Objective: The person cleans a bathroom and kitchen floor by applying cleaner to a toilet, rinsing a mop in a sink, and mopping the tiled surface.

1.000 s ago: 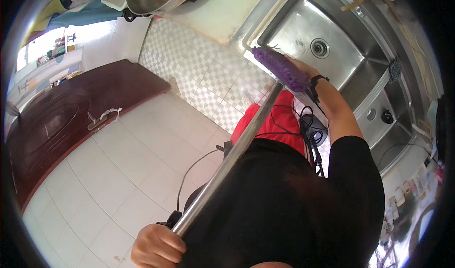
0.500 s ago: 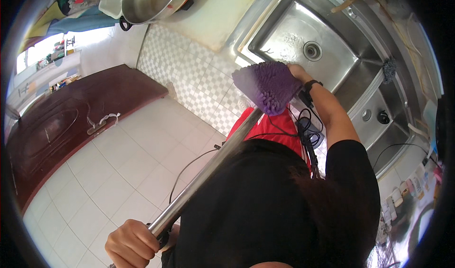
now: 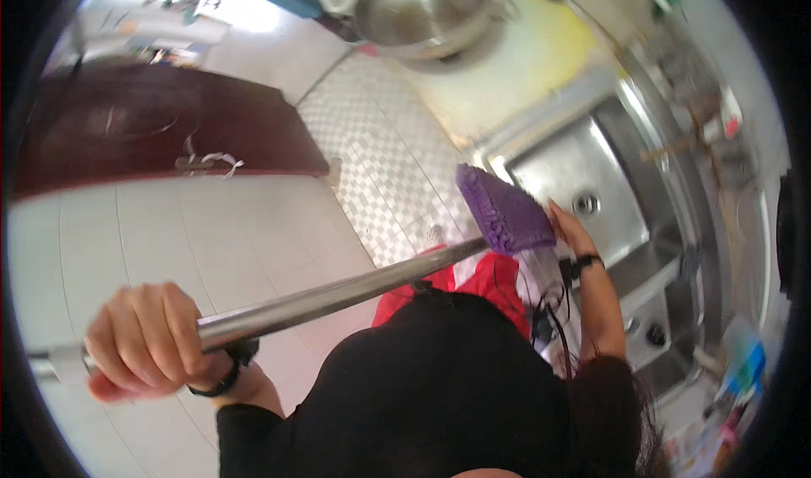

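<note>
Left hand (image 3: pixel 148 339): one, well left of the sink and nearer the wearer; fingers wrapped closed around a metal pole (image 3: pixel 338 296); dark wristband (image 3: pixel 224 377) at the wrist.
Pole: one, silver, slanting from that fist toward the sink's near left corner.
Mop head (image 3: pixel 507 212): one, purple, shaggy, at the pole's far end, raised just beside the sink's left edge.
Right hand (image 3: pixel 573 229): one, between mop head and sink, fingers against the head's right edge; partly hidden, so how firmly it grips cannot be told.
Sink (image 3: pixel 583 170): stainless steel, larger basin with round drain.
Checkered tiles (image 3: pixel 363 140): left of the sink.
Pan (image 3: pixel 422 13): one, metal, beyond the sink, leftward.
Door (image 3: pixel 279 132): dark red, far left of the sink.
</note>
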`<state>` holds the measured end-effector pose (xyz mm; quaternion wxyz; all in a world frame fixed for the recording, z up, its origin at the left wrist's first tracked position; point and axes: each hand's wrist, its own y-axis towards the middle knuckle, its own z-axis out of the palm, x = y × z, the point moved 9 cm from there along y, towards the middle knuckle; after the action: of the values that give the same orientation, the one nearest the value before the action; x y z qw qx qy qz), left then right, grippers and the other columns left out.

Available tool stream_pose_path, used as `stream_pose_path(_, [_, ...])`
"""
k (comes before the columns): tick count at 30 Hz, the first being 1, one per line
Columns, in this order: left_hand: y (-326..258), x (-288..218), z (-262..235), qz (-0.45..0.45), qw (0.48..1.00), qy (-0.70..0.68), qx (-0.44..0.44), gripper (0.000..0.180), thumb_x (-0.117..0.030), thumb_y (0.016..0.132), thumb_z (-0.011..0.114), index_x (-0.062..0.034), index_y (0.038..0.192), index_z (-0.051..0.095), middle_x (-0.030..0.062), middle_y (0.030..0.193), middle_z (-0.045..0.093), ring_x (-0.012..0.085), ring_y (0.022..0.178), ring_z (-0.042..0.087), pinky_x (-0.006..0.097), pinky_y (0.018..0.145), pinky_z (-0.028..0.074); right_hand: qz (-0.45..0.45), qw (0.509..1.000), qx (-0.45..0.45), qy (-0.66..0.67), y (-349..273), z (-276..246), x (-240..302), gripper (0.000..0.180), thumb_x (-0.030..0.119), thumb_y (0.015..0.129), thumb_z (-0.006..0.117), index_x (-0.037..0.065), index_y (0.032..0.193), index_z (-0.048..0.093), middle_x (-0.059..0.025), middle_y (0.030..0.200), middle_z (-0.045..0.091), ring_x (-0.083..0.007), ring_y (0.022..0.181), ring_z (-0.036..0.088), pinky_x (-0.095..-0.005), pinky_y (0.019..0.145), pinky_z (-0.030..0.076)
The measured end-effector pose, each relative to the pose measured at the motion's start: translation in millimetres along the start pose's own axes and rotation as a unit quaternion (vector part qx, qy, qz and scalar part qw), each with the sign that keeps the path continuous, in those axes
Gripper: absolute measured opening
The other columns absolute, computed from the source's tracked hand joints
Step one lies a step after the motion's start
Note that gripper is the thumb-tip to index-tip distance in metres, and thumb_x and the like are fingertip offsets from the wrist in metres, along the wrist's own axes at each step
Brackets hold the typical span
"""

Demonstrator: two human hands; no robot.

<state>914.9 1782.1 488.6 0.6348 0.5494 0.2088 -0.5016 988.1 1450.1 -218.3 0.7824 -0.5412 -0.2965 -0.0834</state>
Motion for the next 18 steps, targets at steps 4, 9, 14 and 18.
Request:
stream_pose_path(4, [13.6,-64.8,-23.9,0.032,0.999,0.019,0.006,0.032,-0.016,0.093,0.058,-0.0128,0.063,0.045,-0.0017,0.039,0.044,0.0054,0.027,0.037,0.019,0.030,0.036,-0.094,0.833,-0.227,-0.496,-18.7,-73.3,42.1,0.060,0.054,0.084,0.058,-0.002,0.105,0.064,-0.0257,0.102,0.065,-0.0387,0.100,0.062,-0.0418,0.086,0.047])
stream_pose_path(9, [14.2,-148.5,-87.9,0.069,0.992,0.095,0.042,0.032,-0.022,0.095,0.052,-0.0128,0.065,0.045,-0.0052,0.040,0.041,0.0036,0.028,0.034,0.017,0.031,0.034,-0.153,0.814,-0.465,-0.311,-83.5,-124.0,83.3,0.029,0.028,0.078,0.068,-0.001,0.079,0.064,-0.0201,0.078,0.066,-0.0367,0.069,0.058,-0.0415,0.070,0.048])
stream_pose_path(14, [20.5,-167.7,-186.0,0.107,0.981,0.154,0.056,0.032,-0.033,0.097,0.050,-0.0167,0.070,0.044,-0.0092,0.044,0.036,0.0013,0.033,0.030,0.016,0.037,0.030,-0.195,0.635,-0.650,-0.368,-152.1,-60.3,161.6,0.016,0.013,0.079,0.054,0.000,0.078,0.063,-0.0220,0.076,0.064,-0.0397,0.063,0.054,-0.0446,0.062,0.044])
stream_pose_path(18, [28.3,-153.5,-309.1,0.088,0.984,0.155,-0.001,0.028,-0.022,0.096,0.041,-0.0162,0.069,0.037,-0.0061,0.045,0.034,0.0055,0.035,0.029,0.022,0.036,0.027,-0.025,0.621,-0.627,-0.469,-128.4,9.4,188.1,0.029,0.016,0.080,0.054,0.010,0.103,0.070,-0.0164,0.114,0.065,-0.0348,0.118,0.054,-0.0643,0.094,0.033])
